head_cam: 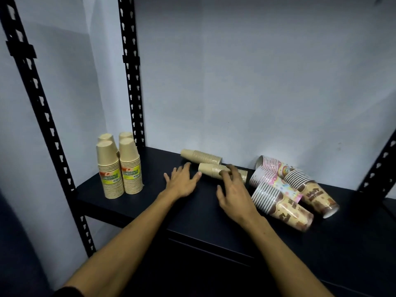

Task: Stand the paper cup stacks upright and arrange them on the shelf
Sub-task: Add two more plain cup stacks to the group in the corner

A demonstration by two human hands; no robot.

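Near kraft stack (216, 173) lying on shelf (128, 196), right of four upright stacks (120, 168). Right hand (233, 189) grip curled over stack middle, not yet closed; left hand (182, 181) grip wide, empty, at closed end. Likely light, crushable, prone to rolling and sliding apart; best held at both ends.

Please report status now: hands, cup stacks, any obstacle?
Left hand open. Right hand closing on lying kraft stack, not gripped. Four kraft stacks upright. No obstacle.

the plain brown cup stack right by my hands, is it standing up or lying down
Lying down. The near plain stack lies on its side on the shelf, cup bases toward the left, with the right hand fingers over it.
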